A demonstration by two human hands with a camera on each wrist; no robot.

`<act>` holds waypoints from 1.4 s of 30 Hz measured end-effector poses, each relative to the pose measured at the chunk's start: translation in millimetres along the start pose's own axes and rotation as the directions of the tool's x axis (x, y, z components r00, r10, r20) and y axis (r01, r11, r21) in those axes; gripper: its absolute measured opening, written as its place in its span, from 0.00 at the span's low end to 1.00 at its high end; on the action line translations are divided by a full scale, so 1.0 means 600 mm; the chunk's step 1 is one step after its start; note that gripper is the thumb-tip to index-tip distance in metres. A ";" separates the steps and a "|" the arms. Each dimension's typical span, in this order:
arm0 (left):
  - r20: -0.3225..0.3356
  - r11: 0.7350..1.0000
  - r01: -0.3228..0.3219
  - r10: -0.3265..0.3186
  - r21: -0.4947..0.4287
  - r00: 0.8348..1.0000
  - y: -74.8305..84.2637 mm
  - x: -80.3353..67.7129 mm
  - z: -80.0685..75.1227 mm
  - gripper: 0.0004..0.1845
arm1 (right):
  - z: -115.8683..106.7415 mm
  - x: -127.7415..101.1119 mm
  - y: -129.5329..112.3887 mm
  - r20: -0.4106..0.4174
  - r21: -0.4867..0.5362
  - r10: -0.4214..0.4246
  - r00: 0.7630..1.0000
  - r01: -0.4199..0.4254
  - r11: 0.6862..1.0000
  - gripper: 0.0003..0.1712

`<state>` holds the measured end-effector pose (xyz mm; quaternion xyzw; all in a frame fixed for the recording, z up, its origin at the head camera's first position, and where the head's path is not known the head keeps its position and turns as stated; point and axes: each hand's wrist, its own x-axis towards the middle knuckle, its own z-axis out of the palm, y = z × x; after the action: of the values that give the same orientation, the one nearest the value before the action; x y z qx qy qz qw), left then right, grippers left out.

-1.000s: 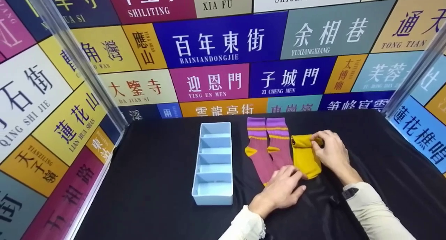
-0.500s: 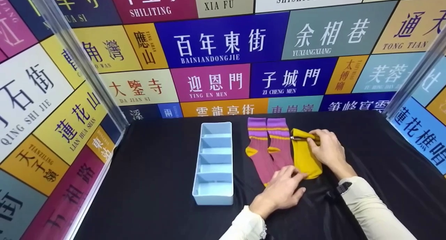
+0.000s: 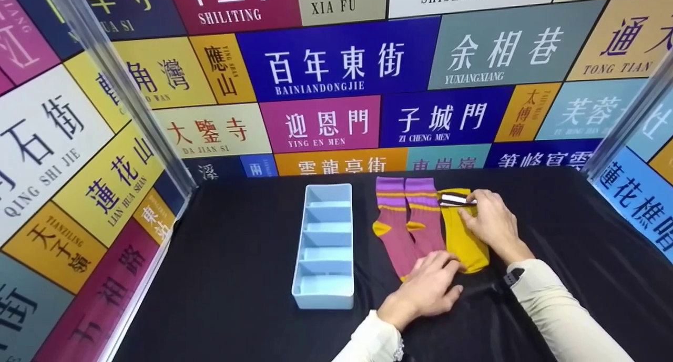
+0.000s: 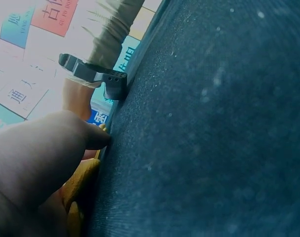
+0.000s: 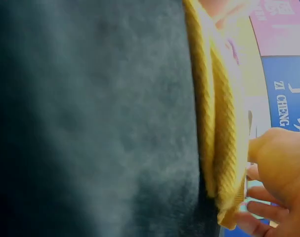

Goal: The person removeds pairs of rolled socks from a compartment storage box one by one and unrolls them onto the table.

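Both hands on yellow sock (image 3: 462, 236): right hand (image 3: 491, 225) pinches cuff (striped), left hand (image 3: 428, 288) flat, pressing toe.

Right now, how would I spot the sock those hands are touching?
Find the blue tray on the black cloth. Right of it lie purple socks, then the yellow sock. It alone is plain yellow, with a black-and-white band at its top.

Mustard-yellow sock (image 3: 465, 241) with black-and-white cuff, mauve socks (image 3: 407, 220) striped purple and yellow, pale-blue organiser (image 3: 325, 246), black cloth (image 3: 236, 267)
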<state>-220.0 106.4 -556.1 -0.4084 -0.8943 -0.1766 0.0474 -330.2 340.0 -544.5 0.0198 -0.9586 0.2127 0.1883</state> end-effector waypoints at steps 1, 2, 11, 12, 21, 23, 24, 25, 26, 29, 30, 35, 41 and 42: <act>-0.001 1.000 0.001 -0.001 -0.001 1.000 0.001 0.000 -0.001 0.18 | 0.000 0.001 0.000 0.016 -0.006 0.011 1.000 -0.011 1.000 0.20; 0.000 1.000 0.002 -0.002 -0.001 1.000 0.001 0.001 -0.002 0.18 | 0.000 0.001 0.001 0.031 -0.011 0.023 0.999 -0.023 1.000 0.21; -0.006 0.999 -0.016 0.016 -0.031 1.000 -0.002 0.001 -0.007 0.13 | 0.002 0.005 0.006 0.081 -0.012 0.064 0.995 -0.063 0.998 0.32; -0.005 0.999 -0.019 0.019 -0.043 1.000 -0.003 0.001 -0.007 0.12 | 0.002 0.006 0.007 0.079 -0.012 0.064 0.995 -0.063 0.998 0.30; -0.004 0.997 -0.014 0.013 -0.078 1.000 -0.005 -0.001 -0.004 0.18 | 0.004 0.010 0.015 0.048 0.045 0.109 0.993 -0.111 0.993 0.20; 0.001 0.998 -0.007 0.007 -0.066 1.000 -0.004 -0.001 -0.004 0.19 | 0.004 0.011 0.019 0.090 0.068 0.118 0.989 -0.124 0.990 0.30; 0.004 0.998 -0.005 0.005 -0.055 1.000 -0.004 0.000 -0.004 0.19 | 0.004 0.012 0.020 0.112 0.080 0.115 0.987 -0.124 0.989 0.36; 0.006 0.999 -0.004 0.004 -0.045 1.000 -0.003 -0.001 -0.004 0.18 | 0.004 0.013 0.022 0.132 0.089 0.110 0.985 -0.123 0.988 0.39; 0.008 0.999 -0.003 0.004 -0.034 1.000 -0.002 -0.001 -0.004 0.17 | 0.004 0.014 0.022 0.148 0.098 0.101 0.984 -0.116 0.988 0.41; 0.005 1.000 -0.006 0.006 -0.025 1.000 -0.001 -0.001 -0.003 0.16 | 0.002 0.017 0.022 0.180 0.114 0.073 0.981 -0.095 0.989 0.34; 0.002 1.000 -0.006 0.006 -0.028 1.000 -0.001 -0.001 -0.002 0.16 | 0.002 0.019 0.022 0.180 0.116 0.068 0.981 -0.090 0.989 0.30; -0.005 0.999 -0.013 0.013 -0.035 1.000 -0.003 -0.001 0.001 0.15 | 0.002 0.022 0.025 0.123 0.124 0.103 0.987 -0.118 0.985 0.21; -0.016 0.999 -0.025 0.025 -0.026 1.000 -0.002 0.000 0.000 0.15 | -0.001 0.021 0.035 -0.025 0.163 0.191 0.981 -0.184 0.969 0.22; -0.019 0.999 -0.027 0.026 -0.023 0.999 -0.001 0.000 -0.001 0.16 | -0.002 0.022 0.036 -0.045 0.176 0.192 0.980 -0.181 0.968 0.20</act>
<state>-220.7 105.8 -555.8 -0.4191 -0.8862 -0.1901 0.0532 -344.5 360.5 -547.3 -0.0608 -0.9282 0.3114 0.1944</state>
